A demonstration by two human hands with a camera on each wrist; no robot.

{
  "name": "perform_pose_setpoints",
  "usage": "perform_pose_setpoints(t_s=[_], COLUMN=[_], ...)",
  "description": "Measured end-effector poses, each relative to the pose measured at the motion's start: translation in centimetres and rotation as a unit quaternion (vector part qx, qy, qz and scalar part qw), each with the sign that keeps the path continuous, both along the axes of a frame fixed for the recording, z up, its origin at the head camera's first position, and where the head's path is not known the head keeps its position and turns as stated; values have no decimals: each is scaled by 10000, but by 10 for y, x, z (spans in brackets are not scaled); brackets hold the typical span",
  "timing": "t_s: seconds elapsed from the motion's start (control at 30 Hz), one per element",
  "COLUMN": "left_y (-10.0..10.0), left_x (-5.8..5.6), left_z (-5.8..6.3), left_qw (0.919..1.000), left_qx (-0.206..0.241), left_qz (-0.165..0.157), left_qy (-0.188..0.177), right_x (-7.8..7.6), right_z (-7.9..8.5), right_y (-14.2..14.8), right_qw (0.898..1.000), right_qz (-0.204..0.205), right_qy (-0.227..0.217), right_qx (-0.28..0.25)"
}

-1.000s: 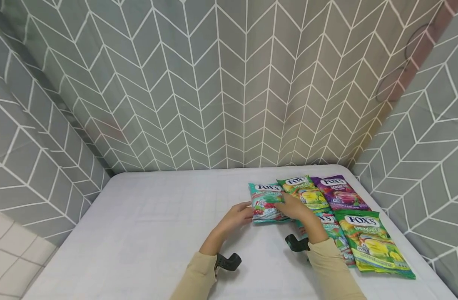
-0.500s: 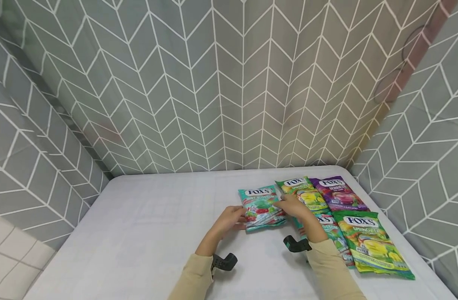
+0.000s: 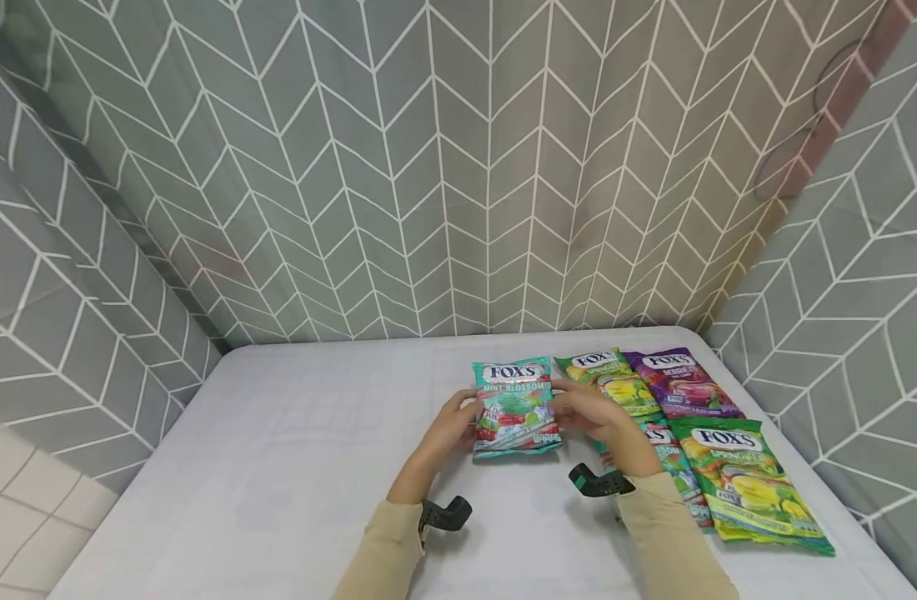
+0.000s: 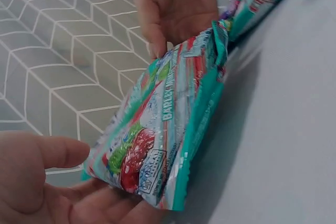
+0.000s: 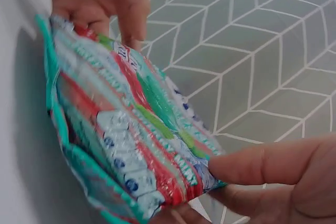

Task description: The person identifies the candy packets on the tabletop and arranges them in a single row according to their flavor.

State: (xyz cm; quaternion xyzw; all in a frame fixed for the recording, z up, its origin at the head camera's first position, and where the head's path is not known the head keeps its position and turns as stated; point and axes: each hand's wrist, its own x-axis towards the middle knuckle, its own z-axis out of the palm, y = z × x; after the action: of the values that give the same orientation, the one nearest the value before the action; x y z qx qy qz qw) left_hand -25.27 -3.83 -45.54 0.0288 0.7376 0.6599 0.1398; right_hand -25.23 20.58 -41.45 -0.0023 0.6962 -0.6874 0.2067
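A teal Fox's Mint Blossom candy bag stands between my two hands, its printed front facing me in the head view. My left hand holds its left edge; in the left wrist view the thumb lies at the bag's corner with the fingers beneath. On the opposite edge my right hand pinches the bag, thumb on the front and fingers below, as the right wrist view shows. The bag's back is hidden.
Right of my hands lie more candy bags: a green Spring Tea one, a purple Berries one, another teal one partly behind my right arm, and a front green one. White cloth covers the table; patterned curtains surround it.
The teal bag has moved left, away from the other bags, and its tilt has straightened. My right hand has shifted to its right edge, while my left hand stays at its left edge.
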Motion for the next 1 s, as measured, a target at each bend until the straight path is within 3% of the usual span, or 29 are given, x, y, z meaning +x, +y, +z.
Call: perform_pose_setpoints(t_s=[0.13, 0.23, 0.5, 1.0], left_y=[-2, -5, -14, -23], left_x=[-1, -2, -1, 4], left_z=[8, 14, 27, 56], left_qw=[9993, 9985, 9966, 9932], left_qx=[317, 446, 698, 1005], left_qz=[142, 226, 377, 343], left_qy=[98, 206, 227, 483], right_x=[1, 2, 5, 9], right_z=[7, 11, 17, 36], right_y=[3, 1, -5, -14], right_qw=[9948, 9906, 9881, 9849], right_qz=[382, 478, 530, 280], right_qy=[-193, -221, 362, 705], right_qx=[-925, -1260, -1396, -1558])
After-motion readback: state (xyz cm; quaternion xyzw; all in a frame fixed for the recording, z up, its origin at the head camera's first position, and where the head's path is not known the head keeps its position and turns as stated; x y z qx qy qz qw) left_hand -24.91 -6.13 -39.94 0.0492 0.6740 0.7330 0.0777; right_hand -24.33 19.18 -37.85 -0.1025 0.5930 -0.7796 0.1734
